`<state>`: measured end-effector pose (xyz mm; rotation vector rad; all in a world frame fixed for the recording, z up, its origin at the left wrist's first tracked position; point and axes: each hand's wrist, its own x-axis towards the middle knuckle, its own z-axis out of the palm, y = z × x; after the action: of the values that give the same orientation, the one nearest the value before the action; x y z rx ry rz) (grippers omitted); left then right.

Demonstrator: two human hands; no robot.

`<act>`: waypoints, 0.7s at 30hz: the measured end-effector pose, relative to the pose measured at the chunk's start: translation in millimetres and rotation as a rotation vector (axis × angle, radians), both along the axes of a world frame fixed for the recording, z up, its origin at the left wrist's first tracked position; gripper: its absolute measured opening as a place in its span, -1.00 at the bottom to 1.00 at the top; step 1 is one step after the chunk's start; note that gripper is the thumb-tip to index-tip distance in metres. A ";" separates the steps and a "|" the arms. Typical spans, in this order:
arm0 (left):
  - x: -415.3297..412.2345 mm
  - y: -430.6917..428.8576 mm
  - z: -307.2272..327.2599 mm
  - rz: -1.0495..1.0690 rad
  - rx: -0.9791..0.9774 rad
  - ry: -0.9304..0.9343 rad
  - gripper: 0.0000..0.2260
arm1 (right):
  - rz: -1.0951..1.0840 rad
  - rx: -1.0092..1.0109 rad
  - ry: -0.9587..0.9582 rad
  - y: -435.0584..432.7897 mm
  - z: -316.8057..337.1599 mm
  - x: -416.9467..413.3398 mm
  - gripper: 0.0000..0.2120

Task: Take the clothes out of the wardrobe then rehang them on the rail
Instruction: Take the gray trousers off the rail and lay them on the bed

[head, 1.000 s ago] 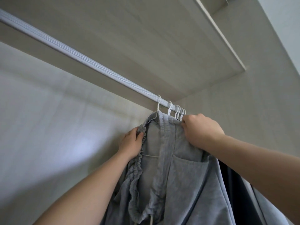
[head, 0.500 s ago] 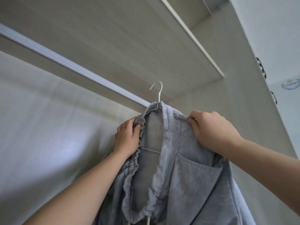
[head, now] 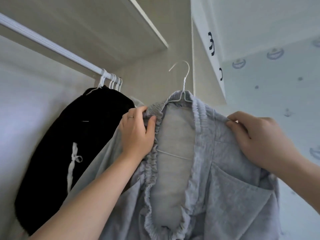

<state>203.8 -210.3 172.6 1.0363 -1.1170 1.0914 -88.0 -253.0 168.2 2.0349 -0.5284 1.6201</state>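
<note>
Grey jersey garment (head: 225,187) (ruched elastic waistband, patch pocket) on thin white wire hanger (head: 184,84), hook off the ribbed rail (head: 52,47), held up right of it: left grip (head: 136,134) pinches waistband, right grip (head: 259,141) clenches fabric edge; black garment (head: 69,144) hangs on rail.

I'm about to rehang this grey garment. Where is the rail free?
The rail is bare along its visible stretch left of the hanger hooks. Its right end is crowded: the hooks bunch there over the black garment.

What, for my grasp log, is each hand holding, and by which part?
The grey sweatpants: left hand pinches the gathered waistband, right hand grips the waist edge opposite.
</note>
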 end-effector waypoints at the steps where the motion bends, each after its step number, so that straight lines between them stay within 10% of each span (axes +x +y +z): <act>1: -19.0 -3.9 -11.4 -0.015 0.001 -0.002 -0.69 | -0.014 0.013 0.001 -2.1 -12.2 -19.6 -0.84; 21: -397.0 -155.2 -275.1 -0.814 0.618 -0.068 -0.81 | -0.561 0.498 -0.028 20.7 -264.7 -394.2 -0.92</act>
<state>-193.3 -365.6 -102.5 0.8540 -1.7748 0.1207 -482.2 -232.3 -96.5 1.9252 -1.4815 1.2505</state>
